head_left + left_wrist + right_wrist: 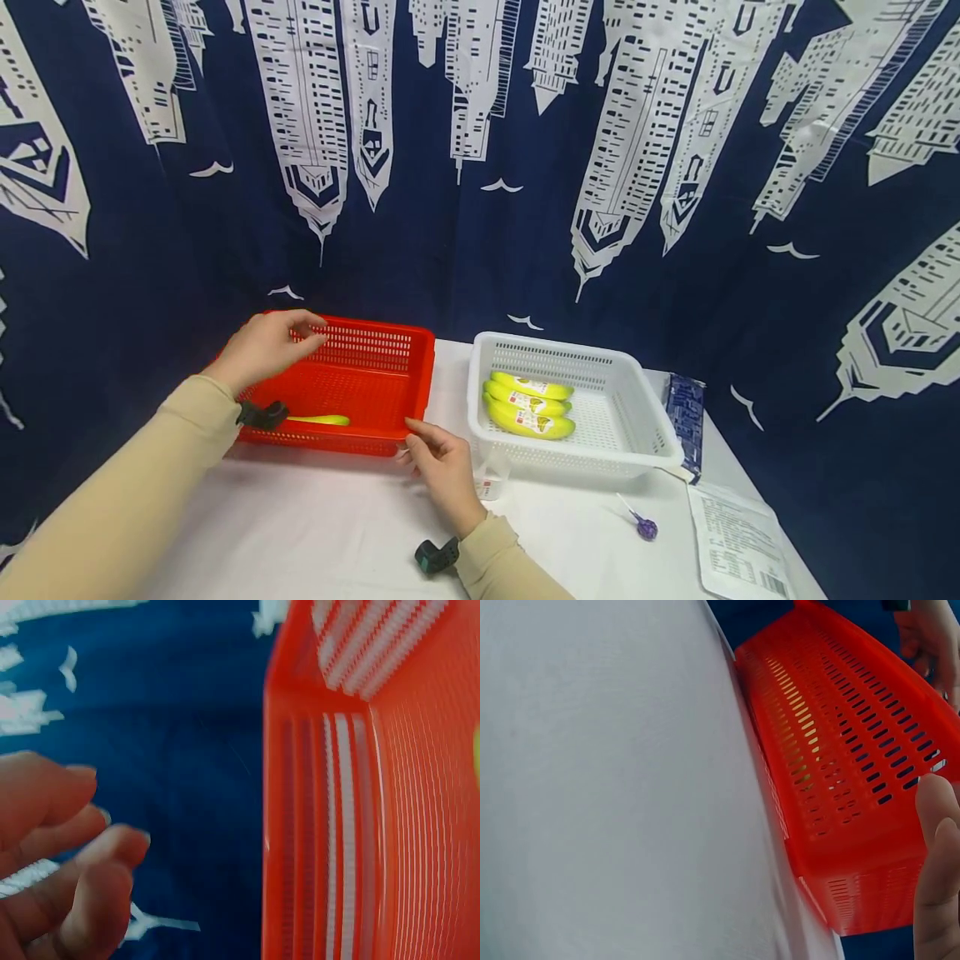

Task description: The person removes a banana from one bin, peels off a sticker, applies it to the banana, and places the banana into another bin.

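Note:
A red plastic basket with slotted walls stands at the left of the table. Inside it lies a yellow banana, partly hidden behind the left wrist's camera. My left hand hovers over the basket's left side, its fingers loosely bent and nothing between them; the left wrist view shows these fingers apart from the rim. At the front right corner is my right hand, its fingertips at the rim. In the right wrist view, a fingertip overlaps that corner; actual contact is hard to judge.
A white basket holding three labelled bananas stands to the right. Beside my right hand is a clear cup. Further right lie a purple lollipop, a blue packet and a white pouch. A patterned curtain hangs behind.

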Demonstrator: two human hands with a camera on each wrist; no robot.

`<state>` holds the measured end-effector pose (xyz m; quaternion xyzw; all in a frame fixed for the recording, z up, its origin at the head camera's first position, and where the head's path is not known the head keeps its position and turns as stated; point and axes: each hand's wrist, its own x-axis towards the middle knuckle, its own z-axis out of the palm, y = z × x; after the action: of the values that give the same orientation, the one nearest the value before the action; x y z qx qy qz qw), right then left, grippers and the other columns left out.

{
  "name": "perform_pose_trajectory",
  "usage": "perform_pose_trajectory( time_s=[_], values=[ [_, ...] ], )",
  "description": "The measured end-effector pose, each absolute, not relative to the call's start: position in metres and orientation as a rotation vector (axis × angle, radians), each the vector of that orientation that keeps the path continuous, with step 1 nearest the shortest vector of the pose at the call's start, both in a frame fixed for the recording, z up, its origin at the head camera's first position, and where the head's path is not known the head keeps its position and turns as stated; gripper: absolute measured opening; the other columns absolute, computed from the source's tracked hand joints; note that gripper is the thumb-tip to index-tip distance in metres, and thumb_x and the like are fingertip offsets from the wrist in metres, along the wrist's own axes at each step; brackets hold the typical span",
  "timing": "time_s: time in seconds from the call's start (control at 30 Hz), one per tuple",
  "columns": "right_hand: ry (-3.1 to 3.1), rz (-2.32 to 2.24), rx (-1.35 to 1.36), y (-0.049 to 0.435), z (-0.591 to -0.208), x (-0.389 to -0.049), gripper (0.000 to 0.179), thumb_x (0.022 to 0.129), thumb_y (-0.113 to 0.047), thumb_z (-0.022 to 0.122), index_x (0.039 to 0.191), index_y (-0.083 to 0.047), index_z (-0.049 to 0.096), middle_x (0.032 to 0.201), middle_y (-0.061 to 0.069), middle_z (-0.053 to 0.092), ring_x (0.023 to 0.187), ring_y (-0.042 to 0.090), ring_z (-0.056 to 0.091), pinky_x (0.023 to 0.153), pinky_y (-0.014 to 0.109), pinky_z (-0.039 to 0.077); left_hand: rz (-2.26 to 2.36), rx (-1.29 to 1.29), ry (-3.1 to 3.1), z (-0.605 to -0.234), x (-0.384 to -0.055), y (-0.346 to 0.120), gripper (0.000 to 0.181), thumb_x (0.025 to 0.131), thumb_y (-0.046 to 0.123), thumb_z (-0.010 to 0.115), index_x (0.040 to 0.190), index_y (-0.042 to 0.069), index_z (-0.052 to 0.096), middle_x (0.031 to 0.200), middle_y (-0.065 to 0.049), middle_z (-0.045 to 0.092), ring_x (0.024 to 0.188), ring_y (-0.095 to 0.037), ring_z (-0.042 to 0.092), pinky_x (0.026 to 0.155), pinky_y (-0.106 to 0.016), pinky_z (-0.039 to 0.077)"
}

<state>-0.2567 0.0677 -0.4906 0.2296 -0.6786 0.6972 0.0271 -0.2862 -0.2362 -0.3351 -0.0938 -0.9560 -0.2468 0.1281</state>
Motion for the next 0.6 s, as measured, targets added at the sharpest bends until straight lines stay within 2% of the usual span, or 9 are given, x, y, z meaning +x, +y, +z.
perform_pose_trajectory(
  time_s=[0.07,0.17,0.23,0.33,0.43,0.6],
  values=[
    [-2.092,2.160,0.702,0.068,-0.492,-0.257,0.029,0.101,-0.014,0.067,0.128,-0.011,0.072,0.101,0.035,0.071,0.081,0.041,0.073,0.062,0.026,0.057,-0.661,-0.295,-2.844,-0.331,-0.298,-0.243,0.040,0.097,0.032,0.070,0.131,0.010,0.068,0.112,-0.011,0.074,0.089,-0.024,0.069,0.078,-0.046,0.058],
    [-2.090,2.163,0.700,0.069,-0.492,-0.257,0.029,0.101,-0.014,0.067,0.129,-0.011,0.072,0.101,0.034,0.071,0.078,0.030,0.074,0.063,0.025,0.057,-0.579,-0.353,-2.961,-0.338,-0.314,-0.253,0.040,0.095,0.026,0.072,0.129,0.005,0.068,0.107,-0.011,0.074,0.090,-0.024,0.068,0.082,-0.051,0.058],
    [-2.095,2.158,0.697,0.069,-0.492,-0.256,0.029,0.101,-0.015,0.067,0.129,-0.011,0.072,0.100,0.033,0.072,0.077,0.025,0.074,0.062,0.025,0.057,-0.555,-0.407,-3.047,-0.347,-0.321,-0.258,0.038,0.092,0.020,0.074,0.125,0.002,0.069,0.100,-0.009,0.073,0.086,-0.022,0.066,0.080,-0.047,0.058],
    [-2.096,2.152,0.695,0.070,-0.492,-0.256,0.028,0.101,-0.015,0.067,0.128,-0.010,0.072,0.099,0.031,0.073,0.076,0.026,0.074,0.062,0.025,0.057,-0.597,-0.504,-3.176,-0.361,-0.328,-0.263,0.036,0.084,0.011,0.079,0.116,-0.002,0.069,0.090,-0.007,0.069,0.079,-0.020,0.062,0.073,-0.039,0.055],
    [-2.092,2.154,0.691,0.071,-0.492,-0.257,0.027,0.100,-0.015,0.068,0.127,-0.011,0.073,0.098,0.031,0.073,0.077,0.028,0.074,0.061,0.025,0.056,-0.700,-0.547,-3.280,-0.373,-0.329,-0.263,0.038,0.078,0.013,0.087,0.108,-0.002,0.068,0.084,-0.005,0.067,0.075,-0.018,0.058,0.069,-0.032,0.052],
    [-2.092,2.166,0.696,0.071,-0.492,-0.258,0.027,0.100,-0.014,0.067,0.127,-0.009,0.073,0.097,0.031,0.073,0.075,0.020,0.074,0.061,0.026,0.057,-0.713,-0.528,-3.423,-0.383,-0.327,-0.258,0.033,0.078,0.016,0.088,0.101,0.003,0.068,0.089,-0.006,0.065,0.081,-0.018,0.056,0.069,-0.029,0.048]
  ],
)
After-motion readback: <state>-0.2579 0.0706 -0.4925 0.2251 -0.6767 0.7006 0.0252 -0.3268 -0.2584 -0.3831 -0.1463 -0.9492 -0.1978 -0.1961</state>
